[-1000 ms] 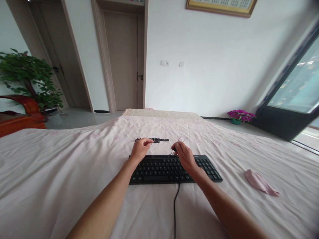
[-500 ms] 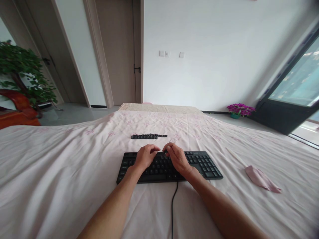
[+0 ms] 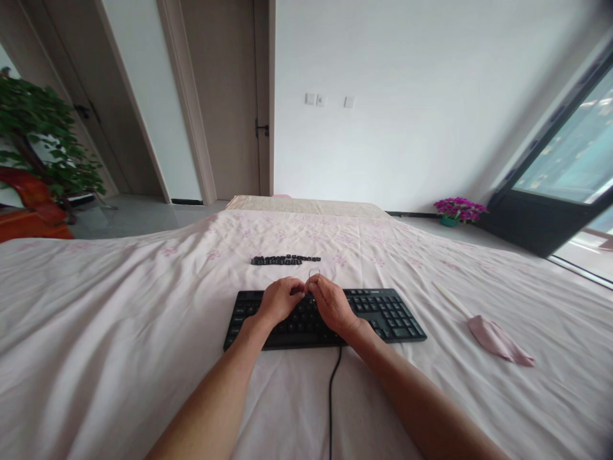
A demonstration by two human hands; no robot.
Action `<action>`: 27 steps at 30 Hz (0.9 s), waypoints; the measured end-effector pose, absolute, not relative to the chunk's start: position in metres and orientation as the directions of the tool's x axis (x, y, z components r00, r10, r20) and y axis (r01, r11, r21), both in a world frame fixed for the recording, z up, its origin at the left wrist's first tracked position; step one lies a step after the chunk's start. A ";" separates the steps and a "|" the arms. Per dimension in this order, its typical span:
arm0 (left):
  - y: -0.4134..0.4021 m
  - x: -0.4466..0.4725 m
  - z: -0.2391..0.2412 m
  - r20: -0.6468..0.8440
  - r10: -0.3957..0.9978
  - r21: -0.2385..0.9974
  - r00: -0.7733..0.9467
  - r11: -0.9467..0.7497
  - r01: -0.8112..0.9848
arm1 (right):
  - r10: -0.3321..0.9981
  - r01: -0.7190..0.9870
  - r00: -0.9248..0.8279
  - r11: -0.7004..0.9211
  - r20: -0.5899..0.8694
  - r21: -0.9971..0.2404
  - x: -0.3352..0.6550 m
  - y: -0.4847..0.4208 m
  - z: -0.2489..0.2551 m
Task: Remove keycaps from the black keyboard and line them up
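Note:
A black keyboard lies across the cloth, both hands over its upper middle part. My right hand is closed in a pinch on a wire keycap puller, whose thin loop sticks up beyond the fingertips. My left hand is closed too, its thumb and fingertips meeting right beside the right fingertips. What it pinches, if anything, is hidden. Beyond the keyboard, several loose black keycaps lie in uneven rows. The fingers cover the keys beneath them.
A black cable runs from the keyboard's near edge toward me. The pale flowered cloth is wrinkled. To the right lies a folded pink cloth. Purple flowers stand on the floor by the wall.
My right hand has shifted slightly left, closer to the left fingertips. The wire loop has swung left and now stands more upright. My left hand has hardly moved.

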State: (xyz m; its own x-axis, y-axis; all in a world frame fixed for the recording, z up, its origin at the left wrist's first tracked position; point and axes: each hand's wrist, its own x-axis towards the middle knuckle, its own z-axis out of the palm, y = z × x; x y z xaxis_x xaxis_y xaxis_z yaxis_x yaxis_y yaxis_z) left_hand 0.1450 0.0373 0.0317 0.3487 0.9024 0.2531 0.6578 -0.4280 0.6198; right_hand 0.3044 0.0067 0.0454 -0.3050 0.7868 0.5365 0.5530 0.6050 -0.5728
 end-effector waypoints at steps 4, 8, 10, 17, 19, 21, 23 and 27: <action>0.036 0.145 0.031 0.271 0.891 0.619 0.363 -0.451 0.643 | 0.792 0.555 -0.280 0.595 0.543 -0.582 0.306 0.006 0.042; 0.036 0.145 0.032 0.256 0.898 0.598 0.358 -0.438 0.671 | 0.749 0.617 -0.378 0.642 0.544 -0.455 0.299 0.000 0.043; 0.036 0.145 0.033 0.263 0.891 0.588 0.371 -0.453 0.670 | 0.729 0.648 -0.447 0.663 0.518 -0.375 0.296 -0.002 0.044; 0.036 0.144 0.029 0.279 0.882 0.628 0.379 -0.467 0.622 | 0.840 0.574 -0.159 0.507 0.520 -0.643 0.306 0.008 0.038; 0.036 0.144 0.029 0.274 0.882 0.637 0.383 -0.465 0.615 | 0.848 0.556 -0.133 0.493 0.513 -0.670 0.308 0.009 0.037; 0.036 0.144 0.030 0.270 0.885 0.620 0.379 -0.461 0.634 | 0.833 0.546 -0.181 0.528 0.524 -0.651 0.308 0.008 0.037; 0.036 0.144 0.031 0.264 0.884 0.600 0.386 -0.464 0.652 | 0.821 0.535 -0.218 0.553 0.528 -0.639 0.307 0.005 0.038; 0.035 0.143 0.035 0.263 0.851 0.580 0.455 -0.516 0.630 | 0.838 0.512 -0.196 0.530 0.508 -0.676 0.307 0.001 0.040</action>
